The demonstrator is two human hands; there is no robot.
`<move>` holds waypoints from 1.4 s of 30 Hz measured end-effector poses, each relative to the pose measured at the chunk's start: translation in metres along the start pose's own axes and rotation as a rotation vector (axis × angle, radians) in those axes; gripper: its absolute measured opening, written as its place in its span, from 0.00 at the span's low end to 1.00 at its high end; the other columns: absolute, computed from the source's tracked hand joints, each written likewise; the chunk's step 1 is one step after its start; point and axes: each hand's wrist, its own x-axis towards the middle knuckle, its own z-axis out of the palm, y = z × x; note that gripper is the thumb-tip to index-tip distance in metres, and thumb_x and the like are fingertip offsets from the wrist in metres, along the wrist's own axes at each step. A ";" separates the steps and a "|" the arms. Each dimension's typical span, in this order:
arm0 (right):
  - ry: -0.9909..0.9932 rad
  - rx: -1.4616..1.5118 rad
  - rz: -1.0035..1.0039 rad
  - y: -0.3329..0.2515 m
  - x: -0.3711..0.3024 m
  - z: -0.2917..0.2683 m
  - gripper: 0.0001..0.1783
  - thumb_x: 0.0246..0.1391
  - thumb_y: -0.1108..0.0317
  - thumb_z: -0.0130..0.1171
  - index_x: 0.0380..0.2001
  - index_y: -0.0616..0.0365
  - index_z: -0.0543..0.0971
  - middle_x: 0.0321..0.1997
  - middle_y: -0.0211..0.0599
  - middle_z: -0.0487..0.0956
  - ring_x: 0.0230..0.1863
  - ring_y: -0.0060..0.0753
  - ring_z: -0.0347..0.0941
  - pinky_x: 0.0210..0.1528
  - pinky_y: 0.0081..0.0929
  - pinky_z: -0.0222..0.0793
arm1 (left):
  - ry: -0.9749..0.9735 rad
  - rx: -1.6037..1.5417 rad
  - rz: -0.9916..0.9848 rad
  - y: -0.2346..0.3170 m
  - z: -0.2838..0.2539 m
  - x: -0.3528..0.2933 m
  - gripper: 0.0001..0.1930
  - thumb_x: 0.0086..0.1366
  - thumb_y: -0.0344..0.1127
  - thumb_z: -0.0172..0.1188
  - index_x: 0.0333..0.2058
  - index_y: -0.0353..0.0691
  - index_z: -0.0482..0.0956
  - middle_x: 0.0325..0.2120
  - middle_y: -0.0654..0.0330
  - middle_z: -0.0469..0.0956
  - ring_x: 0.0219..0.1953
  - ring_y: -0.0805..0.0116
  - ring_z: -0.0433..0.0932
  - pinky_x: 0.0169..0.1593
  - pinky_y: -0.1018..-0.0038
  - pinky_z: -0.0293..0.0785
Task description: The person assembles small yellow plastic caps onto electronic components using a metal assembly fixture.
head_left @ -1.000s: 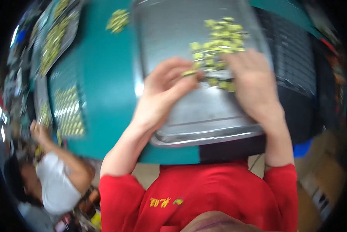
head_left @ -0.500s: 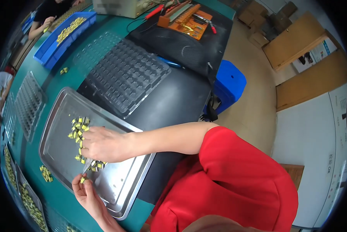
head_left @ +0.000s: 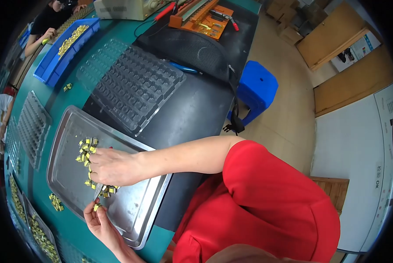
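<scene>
A shallow metal tray lies at an angle below my hands. My left hand, at the tray's near left edge, pinches one small yellow-taped component between thumb and fingers. My right hand reaches across the tray, palm down, its fingers closed round a thin pointed tool. The tool's pale blade-like tip slants down to the component; most of its grip is hidden, so its exact kind is unclear. More yellow-and-black components lie loose beside and under my right hand.
Clear plastic trays with moulded pockets lie beyond the metal tray. A blue bin holds yellow parts. Loose components sit left of the tray. A blue stool stands right of the table. Another person's hand shows far left.
The whole view has shifted slightly. Both hands stay at the same spots over the tray, with the component and the tool still held.
</scene>
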 end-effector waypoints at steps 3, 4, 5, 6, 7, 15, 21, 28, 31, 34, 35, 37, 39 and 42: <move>-0.034 0.004 0.011 -0.002 0.002 -0.003 0.04 0.43 0.68 0.58 0.21 0.55 0.77 0.24 0.30 0.75 0.37 0.33 0.72 0.39 0.32 0.66 | -0.003 0.033 0.000 0.001 0.001 0.000 0.10 0.69 0.27 0.58 0.47 0.33 0.74 0.43 0.56 0.78 0.37 0.79 0.72 0.45 0.82 0.68; -0.045 -0.006 0.016 -0.003 0.002 -0.002 0.03 0.43 0.68 0.59 0.22 0.54 0.79 0.24 0.30 0.77 0.38 0.34 0.72 0.40 0.32 0.65 | -0.001 0.034 -0.006 0.001 0.001 0.000 0.10 0.69 0.27 0.58 0.47 0.33 0.74 0.43 0.56 0.78 0.37 0.79 0.72 0.45 0.82 0.68; -0.056 -0.016 0.020 -0.004 0.002 -0.002 0.03 0.42 0.68 0.61 0.23 0.53 0.80 0.24 0.30 0.79 0.39 0.35 0.73 0.40 0.32 0.65 | -0.007 0.044 -0.002 0.001 0.000 -0.001 0.10 0.68 0.27 0.58 0.47 0.33 0.74 0.43 0.56 0.79 0.38 0.79 0.72 0.45 0.82 0.69; -0.060 -0.011 0.023 -0.005 0.001 -0.003 0.03 0.42 0.68 0.61 0.23 0.53 0.80 0.24 0.30 0.79 0.39 0.35 0.73 0.40 0.32 0.65 | -0.013 0.053 0.003 0.000 -0.001 -0.001 0.10 0.68 0.27 0.58 0.46 0.33 0.74 0.43 0.56 0.79 0.38 0.78 0.72 0.46 0.82 0.69; -0.049 -0.037 0.015 -0.005 0.001 -0.006 0.02 0.42 0.68 0.60 0.22 0.54 0.79 0.24 0.30 0.77 0.38 0.33 0.72 0.39 0.31 0.65 | -0.011 0.053 -0.002 0.002 0.000 -0.002 0.10 0.68 0.27 0.58 0.46 0.33 0.74 0.43 0.56 0.79 0.38 0.78 0.72 0.46 0.82 0.69; -0.048 -0.008 0.067 0.000 0.000 -0.009 0.02 0.42 0.69 0.59 0.20 0.55 0.78 0.23 0.29 0.75 0.36 0.31 0.72 0.40 0.30 0.65 | -0.054 0.235 0.033 0.006 0.011 -0.003 0.10 0.66 0.24 0.59 0.46 0.34 0.75 0.47 0.53 0.77 0.50 0.70 0.74 0.51 0.77 0.70; -0.010 0.042 0.072 -0.001 0.004 -0.005 0.02 0.42 0.70 0.58 0.22 0.56 0.78 0.26 0.31 0.76 0.38 0.33 0.72 0.43 0.32 0.67 | -0.074 0.258 0.071 0.010 0.010 -0.005 0.10 0.65 0.23 0.60 0.44 0.33 0.75 0.47 0.53 0.77 0.51 0.67 0.74 0.54 0.74 0.70; -0.212 0.164 0.203 0.002 0.005 -0.023 0.08 0.45 0.73 0.57 0.32 0.59 0.77 0.33 0.36 0.78 0.44 0.39 0.73 0.46 0.35 0.66 | -0.163 0.345 0.080 0.005 0.020 -0.003 0.10 0.66 0.21 0.56 0.46 0.32 0.76 0.46 0.54 0.78 0.47 0.70 0.76 0.51 0.75 0.72; -0.242 0.152 0.185 -0.004 0.010 -0.024 0.09 0.45 0.74 0.55 0.34 0.58 0.77 0.35 0.38 0.77 0.45 0.41 0.72 0.46 0.37 0.66 | -0.110 0.154 -0.002 0.011 0.020 -0.013 0.11 0.66 0.20 0.54 0.47 0.31 0.75 0.45 0.54 0.78 0.43 0.72 0.76 0.48 0.76 0.74; -0.289 0.147 0.160 -0.004 0.010 -0.025 0.11 0.46 0.75 0.55 0.35 0.58 0.78 0.35 0.38 0.77 0.43 0.42 0.72 0.46 0.37 0.65 | -0.143 0.320 0.061 0.005 0.015 -0.012 0.12 0.65 0.18 0.54 0.47 0.30 0.76 0.45 0.55 0.78 0.44 0.71 0.77 0.49 0.75 0.75; -0.288 0.166 0.115 -0.005 0.009 -0.024 0.11 0.46 0.75 0.55 0.35 0.58 0.78 0.35 0.38 0.77 0.43 0.42 0.72 0.46 0.37 0.65 | -0.128 0.287 0.064 0.005 0.019 -0.011 0.13 0.62 0.17 0.56 0.45 0.31 0.77 0.45 0.55 0.77 0.47 0.69 0.77 0.50 0.75 0.75; -0.287 0.135 0.142 -0.002 0.006 -0.021 0.13 0.46 0.75 0.54 0.38 0.59 0.79 0.35 0.38 0.77 0.42 0.42 0.71 0.45 0.38 0.65 | -0.121 0.331 0.134 0.013 0.025 -0.005 0.14 0.59 0.18 0.59 0.44 0.33 0.79 0.46 0.55 0.77 0.49 0.68 0.76 0.50 0.76 0.74; -0.324 0.152 0.132 -0.003 0.012 -0.027 0.15 0.47 0.75 0.54 0.40 0.59 0.79 0.35 0.38 0.76 0.42 0.43 0.71 0.45 0.38 0.65 | -0.105 0.305 0.121 0.019 0.023 -0.004 0.14 0.58 0.19 0.62 0.44 0.35 0.81 0.47 0.55 0.76 0.50 0.67 0.75 0.49 0.76 0.74; -0.316 0.188 0.118 -0.009 0.014 -0.032 0.15 0.44 0.78 0.56 0.39 0.59 0.80 0.34 0.38 0.76 0.41 0.44 0.70 0.44 0.38 0.65 | -0.092 0.314 0.101 0.024 0.021 -0.011 0.15 0.57 0.21 0.64 0.45 0.36 0.81 0.43 0.57 0.79 0.46 0.69 0.77 0.48 0.76 0.74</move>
